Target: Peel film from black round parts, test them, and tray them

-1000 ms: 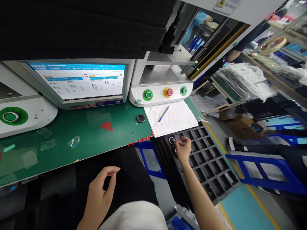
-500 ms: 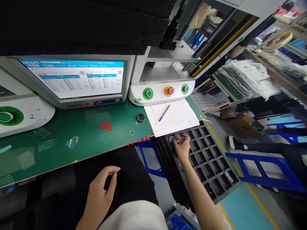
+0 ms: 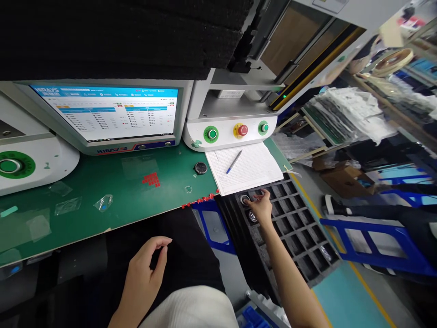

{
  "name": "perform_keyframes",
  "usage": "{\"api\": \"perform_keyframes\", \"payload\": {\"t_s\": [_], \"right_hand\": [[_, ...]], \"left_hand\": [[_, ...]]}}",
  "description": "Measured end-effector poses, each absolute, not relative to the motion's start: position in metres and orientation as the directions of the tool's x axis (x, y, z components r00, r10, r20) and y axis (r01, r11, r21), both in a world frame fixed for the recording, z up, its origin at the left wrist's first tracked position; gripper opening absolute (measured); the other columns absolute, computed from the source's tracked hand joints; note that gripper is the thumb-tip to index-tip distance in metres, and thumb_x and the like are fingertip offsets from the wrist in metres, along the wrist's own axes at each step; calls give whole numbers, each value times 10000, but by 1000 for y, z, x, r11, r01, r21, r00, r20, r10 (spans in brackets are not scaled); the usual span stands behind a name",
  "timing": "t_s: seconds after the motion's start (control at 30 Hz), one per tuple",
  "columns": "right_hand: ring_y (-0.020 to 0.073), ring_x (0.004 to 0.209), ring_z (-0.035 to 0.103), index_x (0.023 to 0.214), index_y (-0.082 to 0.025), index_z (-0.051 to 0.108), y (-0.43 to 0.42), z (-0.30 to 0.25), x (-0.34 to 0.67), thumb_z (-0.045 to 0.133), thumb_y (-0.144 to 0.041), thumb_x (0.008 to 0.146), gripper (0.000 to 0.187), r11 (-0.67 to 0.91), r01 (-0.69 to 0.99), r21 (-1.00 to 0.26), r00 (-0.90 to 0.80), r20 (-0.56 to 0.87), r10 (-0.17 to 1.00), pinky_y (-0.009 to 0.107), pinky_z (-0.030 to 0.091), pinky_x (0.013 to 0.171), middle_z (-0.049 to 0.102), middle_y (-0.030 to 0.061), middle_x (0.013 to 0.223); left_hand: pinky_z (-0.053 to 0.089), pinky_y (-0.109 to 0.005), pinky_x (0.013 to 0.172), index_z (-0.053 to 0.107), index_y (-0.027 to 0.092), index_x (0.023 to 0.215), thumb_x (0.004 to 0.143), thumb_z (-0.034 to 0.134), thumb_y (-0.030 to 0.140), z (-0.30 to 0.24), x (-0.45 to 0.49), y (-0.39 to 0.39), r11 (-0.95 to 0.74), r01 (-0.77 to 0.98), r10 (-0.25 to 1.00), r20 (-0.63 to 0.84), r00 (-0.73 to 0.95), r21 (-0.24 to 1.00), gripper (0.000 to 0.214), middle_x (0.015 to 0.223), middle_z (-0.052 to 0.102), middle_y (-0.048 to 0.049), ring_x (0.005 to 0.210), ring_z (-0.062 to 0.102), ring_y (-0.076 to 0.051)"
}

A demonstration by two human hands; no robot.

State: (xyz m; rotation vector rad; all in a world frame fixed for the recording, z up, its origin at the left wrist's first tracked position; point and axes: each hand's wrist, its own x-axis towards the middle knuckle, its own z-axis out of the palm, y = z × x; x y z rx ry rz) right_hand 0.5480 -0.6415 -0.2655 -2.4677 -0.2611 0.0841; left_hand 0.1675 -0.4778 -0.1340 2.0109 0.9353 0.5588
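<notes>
My right hand [image 3: 261, 206] is over the black foam tray [image 3: 300, 218] with its fingers spread. One fingertip is at the edge of a round, metal-rimmed disc [image 3: 244, 199] in a corner pocket; whether it touches is hard to tell. A second round disc [image 3: 252, 216] with a shiny face lies in the neighbouring pocket, beside the wrist. Over my lap hovers my left hand [image 3: 145, 264], loosely curved, with a gap between thumb and forefinger and nothing held. A dark round watch-like piece [image 3: 200, 168] lies on the green bench.
A paper form [image 3: 249, 166] with a pen [image 3: 234, 161] lies beside the tray. Red bits [image 3: 151, 179] and clear film scraps [image 3: 103, 202] are on the green mat [image 3: 126, 191]. Behind stand a monitor [image 3: 112, 114] and a press with buttons [image 3: 235, 130]. A blue stool [image 3: 378, 241] is at the right.
My right hand has shifted slightly right and its fingers have spread, baring the second disc in the tray. My left hand has barely moved.
</notes>
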Motion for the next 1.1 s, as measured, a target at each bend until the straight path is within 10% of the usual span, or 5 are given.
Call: {"api": "perform_keyframes", "payload": {"t_s": [0.73, 1.1], "right_hand": [[219, 1007, 637, 1235, -159, 570, -652, -264, 520, 626, -373, 944, 365, -657, 444, -609, 879, 156, 450, 432, 551, 876, 613, 91, 1204], [170, 863, 648, 1201, -152, 578, -646, -263, 524, 609, -358, 958, 320, -667, 365, -649, 916, 125, 380, 359, 573, 771, 637, 65, 1089]], "left_hand": [[627, -262, 727, 698, 249, 953, 929, 507, 289, -141, 162, -480, -412, 415, 772, 69, 632, 811, 197, 904, 772, -2, 818, 753, -176], [621, -268, 722, 685, 244, 960, 935, 500, 275, -141, 160, -480, -446, 417, 766, 97, 635, 792, 189, 907, 765, -7, 818, 748, -178]]}}
